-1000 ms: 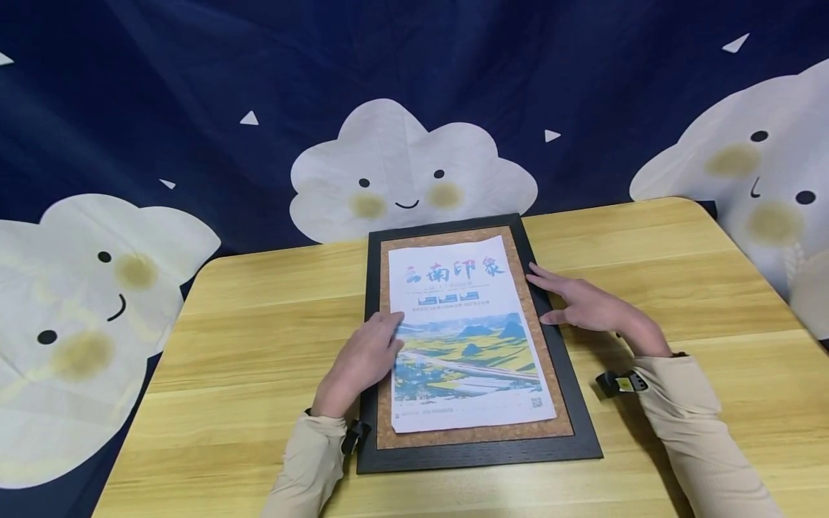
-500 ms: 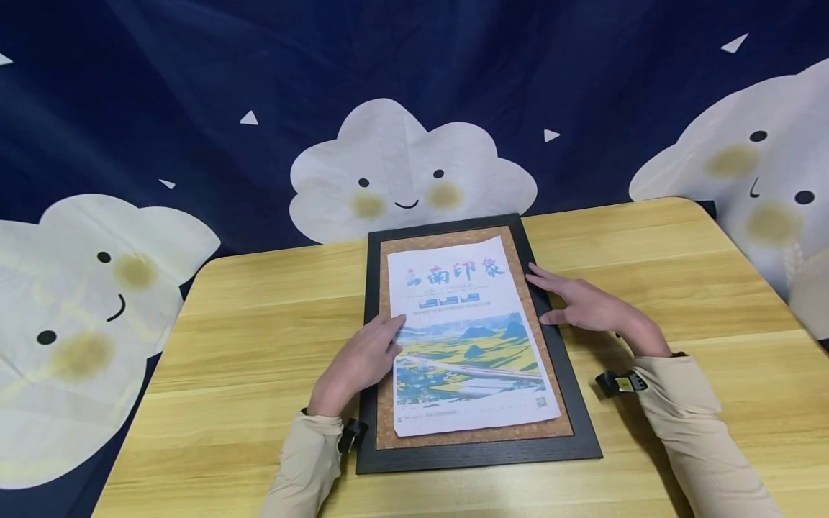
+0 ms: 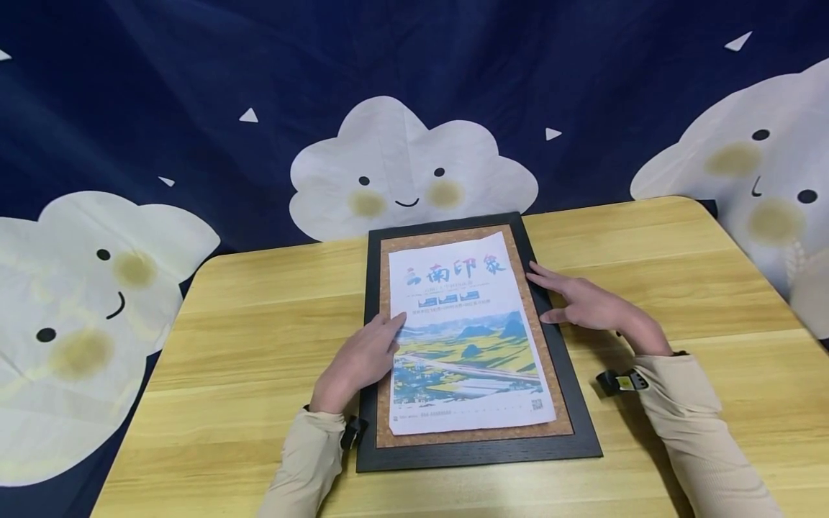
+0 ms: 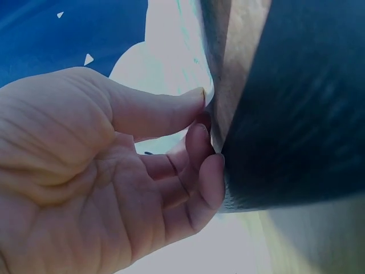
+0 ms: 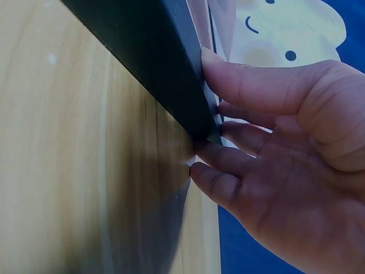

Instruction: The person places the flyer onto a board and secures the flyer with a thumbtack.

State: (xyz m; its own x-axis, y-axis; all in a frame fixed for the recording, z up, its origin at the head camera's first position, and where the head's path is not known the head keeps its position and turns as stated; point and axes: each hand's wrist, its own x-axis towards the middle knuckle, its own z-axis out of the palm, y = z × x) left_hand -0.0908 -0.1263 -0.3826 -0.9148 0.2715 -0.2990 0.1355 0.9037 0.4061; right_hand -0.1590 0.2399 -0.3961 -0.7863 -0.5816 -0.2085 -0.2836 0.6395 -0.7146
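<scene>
A black frame [image 3: 479, 455] with a cork-coloured inner panel [image 3: 563, 424] lies on the wooden table. On the panel rests a white printed poster [image 3: 473, 352] with large coloured characters and a yellow-green landscape, slightly askew. My left hand [image 3: 365, 356] reaches over the frame's left side and pinches the poster's left edge; in the left wrist view the thumb [image 4: 165, 111] is on the sheet, with curled fingers below. My right hand [image 3: 592, 306] rests against the frame's right side, its thumb and fairly straight fingers touching the black border [image 5: 154, 51] in the right wrist view.
The pale wooden table [image 3: 259, 338] extends to both sides of the frame. Behind it hangs a dark blue curtain [image 3: 414, 57] printed with smiling white clouds and small triangles. The frame's far edge lies near the table's back edge.
The poster has slid slightly right and then back left on the panel, with its top now a touch higher. My left hand has shifted only a little; the right hand and frame have stayed put.
</scene>
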